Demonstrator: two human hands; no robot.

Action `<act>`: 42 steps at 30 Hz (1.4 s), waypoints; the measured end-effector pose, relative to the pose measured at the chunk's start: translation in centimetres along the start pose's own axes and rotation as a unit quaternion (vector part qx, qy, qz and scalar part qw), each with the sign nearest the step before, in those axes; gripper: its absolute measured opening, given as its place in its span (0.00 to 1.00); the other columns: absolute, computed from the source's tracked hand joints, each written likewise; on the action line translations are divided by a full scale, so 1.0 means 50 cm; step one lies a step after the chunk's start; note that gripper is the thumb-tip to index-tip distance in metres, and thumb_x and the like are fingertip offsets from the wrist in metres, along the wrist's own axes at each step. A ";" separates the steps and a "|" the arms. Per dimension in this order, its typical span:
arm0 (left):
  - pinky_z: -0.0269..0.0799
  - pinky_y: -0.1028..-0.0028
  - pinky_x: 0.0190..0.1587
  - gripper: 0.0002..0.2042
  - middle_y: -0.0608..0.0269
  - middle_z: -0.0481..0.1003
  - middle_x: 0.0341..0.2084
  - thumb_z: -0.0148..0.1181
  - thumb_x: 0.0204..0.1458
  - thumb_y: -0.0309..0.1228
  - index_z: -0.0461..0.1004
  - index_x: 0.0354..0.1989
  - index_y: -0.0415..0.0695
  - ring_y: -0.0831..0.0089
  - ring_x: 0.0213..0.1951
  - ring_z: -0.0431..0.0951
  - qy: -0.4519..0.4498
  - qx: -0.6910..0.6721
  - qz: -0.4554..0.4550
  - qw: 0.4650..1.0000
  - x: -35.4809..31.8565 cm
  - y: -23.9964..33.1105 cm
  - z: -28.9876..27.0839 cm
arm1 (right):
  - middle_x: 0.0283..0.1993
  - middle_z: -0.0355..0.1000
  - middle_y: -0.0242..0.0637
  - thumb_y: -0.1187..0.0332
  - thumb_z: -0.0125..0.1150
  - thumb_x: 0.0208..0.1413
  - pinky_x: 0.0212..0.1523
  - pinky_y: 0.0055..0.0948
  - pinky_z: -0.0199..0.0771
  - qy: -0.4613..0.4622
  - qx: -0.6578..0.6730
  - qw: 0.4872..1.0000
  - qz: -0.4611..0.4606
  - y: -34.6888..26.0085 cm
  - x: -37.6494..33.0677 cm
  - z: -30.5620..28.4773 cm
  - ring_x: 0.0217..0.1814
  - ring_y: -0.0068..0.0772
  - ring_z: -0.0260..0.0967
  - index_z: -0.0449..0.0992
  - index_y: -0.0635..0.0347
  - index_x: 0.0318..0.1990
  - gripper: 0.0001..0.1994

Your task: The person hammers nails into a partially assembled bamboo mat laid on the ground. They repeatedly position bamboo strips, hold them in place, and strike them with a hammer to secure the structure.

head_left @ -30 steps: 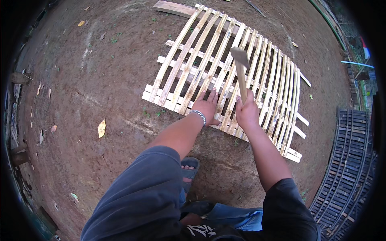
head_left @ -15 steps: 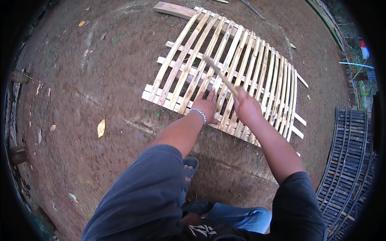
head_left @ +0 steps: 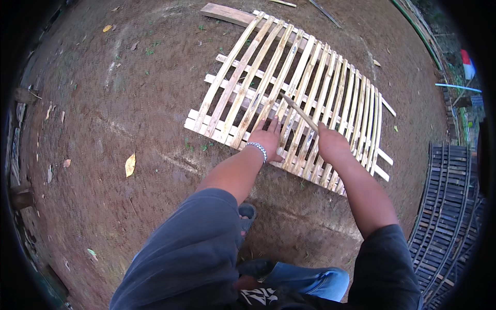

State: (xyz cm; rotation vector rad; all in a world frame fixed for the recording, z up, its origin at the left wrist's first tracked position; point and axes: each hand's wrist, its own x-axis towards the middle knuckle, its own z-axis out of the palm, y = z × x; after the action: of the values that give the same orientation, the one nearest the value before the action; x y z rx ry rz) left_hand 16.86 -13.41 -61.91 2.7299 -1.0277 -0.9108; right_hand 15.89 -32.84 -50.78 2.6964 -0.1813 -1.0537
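Note:
A slatted panel of pale wooden strips (head_left: 305, 62) lies on the ground, its long slats crossing several rails. My left hand (head_left: 265, 138), with a chain bracelet at the wrist, rests flat on the slats near the panel's near edge, fingers stretched forward and thumb out to the side. In my right hand (head_left: 333, 145) is a slim wooden-handled tool (head_left: 300, 112), gripped by its near end. It slants forward and left over the slats, just beyond my left fingertips. I cannot make out the shape of its far end, or whether it touches the wood.
Under the panel's far left corner lies a thick plank (head_left: 227, 14). A dark slatted panel (head_left: 447, 206) is on the right. Brown soil (head_left: 103, 206) with scattered leaves surrounds the work, and my sandalled foot (head_left: 247, 213) stands on the near side.
My right hand has moved slightly right and down, and the wooden-handled tool's far end has dropped toward the slats. My left hand stays in place on the panel.

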 end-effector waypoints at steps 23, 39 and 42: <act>0.36 0.59 0.81 0.64 0.43 0.40 0.81 0.65 0.48 0.70 0.42 0.80 0.35 0.61 0.72 0.68 0.005 -0.026 -0.009 1.000 -0.002 0.006 0.005 | 0.40 0.80 0.58 0.66 0.52 0.71 0.48 0.56 0.80 0.097 0.120 0.987 -0.043 0.011 0.033 0.107 0.43 0.62 0.81 0.65 0.59 0.63 0.17; 0.35 0.59 0.82 0.63 0.42 0.38 0.81 0.63 0.50 0.69 0.41 0.80 0.34 0.57 0.75 0.63 0.007 -0.051 -0.004 0.999 -0.012 -0.013 0.017 | 0.43 0.80 0.61 0.63 0.56 0.68 0.50 0.55 0.80 0.088 0.347 0.933 0.029 -0.021 -0.090 0.209 0.48 0.62 0.80 0.67 0.59 0.62 0.19; 0.36 0.59 0.82 0.61 0.44 0.41 0.81 0.63 0.50 0.69 0.45 0.79 0.34 0.59 0.77 0.58 0.022 -0.056 0.005 0.998 -0.009 -0.024 0.033 | 0.43 0.80 0.56 0.63 0.63 0.66 0.49 0.52 0.80 0.189 0.427 0.882 0.052 -0.022 -0.134 0.338 0.47 0.60 0.81 0.69 0.59 0.60 0.19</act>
State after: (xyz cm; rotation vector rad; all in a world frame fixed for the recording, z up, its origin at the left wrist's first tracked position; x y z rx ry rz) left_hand 16.36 -12.00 -63.35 2.6384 -0.9532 -0.8746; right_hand -0.49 -33.44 -58.74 3.5299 -0.8862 -0.4203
